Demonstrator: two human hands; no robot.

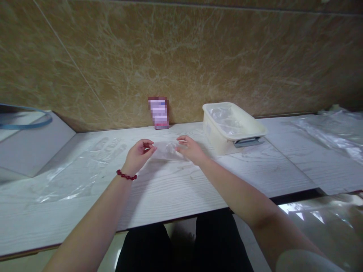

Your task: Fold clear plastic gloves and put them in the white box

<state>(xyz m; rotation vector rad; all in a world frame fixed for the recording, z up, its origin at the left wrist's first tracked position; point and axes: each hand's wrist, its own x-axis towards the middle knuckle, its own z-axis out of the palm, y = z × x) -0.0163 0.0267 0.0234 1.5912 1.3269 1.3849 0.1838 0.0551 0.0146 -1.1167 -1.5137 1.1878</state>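
Between my two hands a small clear plastic bag is stretched just above the white wood-grain table. My left hand, with a red beaded bracelet on the wrist, pinches the bag's left end between thumb and fingers. At the other end, my right hand is closed on the bag, its thumb and fingertips against the film. Something round and clear seems to show in the bag near the right thumb, too faint to name.
Right of my hands stands a cream plastic bin holding clear bags. Flat clear plastic lies to the left, beside a white box. More plastic film lies far right. A phone leans on the marbled wall.
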